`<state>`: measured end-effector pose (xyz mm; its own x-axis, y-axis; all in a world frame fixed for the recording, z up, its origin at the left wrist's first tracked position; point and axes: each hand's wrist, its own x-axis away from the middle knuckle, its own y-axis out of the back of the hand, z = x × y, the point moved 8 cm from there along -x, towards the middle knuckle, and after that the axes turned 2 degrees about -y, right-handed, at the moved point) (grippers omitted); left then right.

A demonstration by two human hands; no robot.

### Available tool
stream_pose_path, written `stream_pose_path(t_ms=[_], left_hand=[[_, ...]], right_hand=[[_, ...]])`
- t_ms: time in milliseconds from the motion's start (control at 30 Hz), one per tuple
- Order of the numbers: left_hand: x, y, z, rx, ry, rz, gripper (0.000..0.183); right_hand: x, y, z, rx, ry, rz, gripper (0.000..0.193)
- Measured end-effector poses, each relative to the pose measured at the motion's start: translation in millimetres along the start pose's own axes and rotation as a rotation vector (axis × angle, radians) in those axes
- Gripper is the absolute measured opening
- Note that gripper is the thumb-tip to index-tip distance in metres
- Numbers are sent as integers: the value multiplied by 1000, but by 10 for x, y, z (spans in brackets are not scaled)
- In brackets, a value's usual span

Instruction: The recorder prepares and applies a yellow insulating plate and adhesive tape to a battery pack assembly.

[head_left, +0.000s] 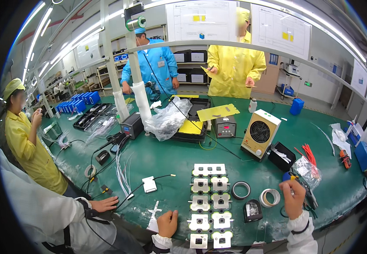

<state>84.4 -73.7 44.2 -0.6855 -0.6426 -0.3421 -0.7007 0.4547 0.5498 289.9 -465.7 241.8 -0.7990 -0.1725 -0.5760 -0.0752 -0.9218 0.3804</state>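
Observation:
In front of me on the green bench lies a two-column battery pack (211, 200) with silvery connector plates, several with square holes. My left hand (167, 223) is closed beside its lower left, at the bench's near edge; nothing shows in its fingers. To the pack's right, my right hand (292, 198) is raised with curled fingers, near a roll of pale tape (269, 197). Whatever it may hold is hidden. Between pack and right hand are a black tape roll (241, 190) and a small black tape dispenser (252, 210).
A co-worker's hand (104, 204) rests on the bench at left, near white wires (124, 178) and a white connector block (149, 184). Beyond the pack stand an ionizing fan (259, 132) and a soldering station (225, 127). Pliers (310, 195) and red sleeving (308, 155) lie at right.

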Motion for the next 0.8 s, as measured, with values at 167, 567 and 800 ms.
stream_pose_path(t_ms=[167, 567, 800], left_hand=[[15, 8, 83, 83, 21, -37, 41], [43, 87, 59, 141, 14, -124, 40], [8, 25, 87, 128, -2, -94, 40]], right_hand=[[-396, -451, 209, -49, 62, 96, 13], [-1080, -2084, -927, -711, -661, 364, 48], [-1426, -2912, -1026, -1065, -773, 407, 64]])
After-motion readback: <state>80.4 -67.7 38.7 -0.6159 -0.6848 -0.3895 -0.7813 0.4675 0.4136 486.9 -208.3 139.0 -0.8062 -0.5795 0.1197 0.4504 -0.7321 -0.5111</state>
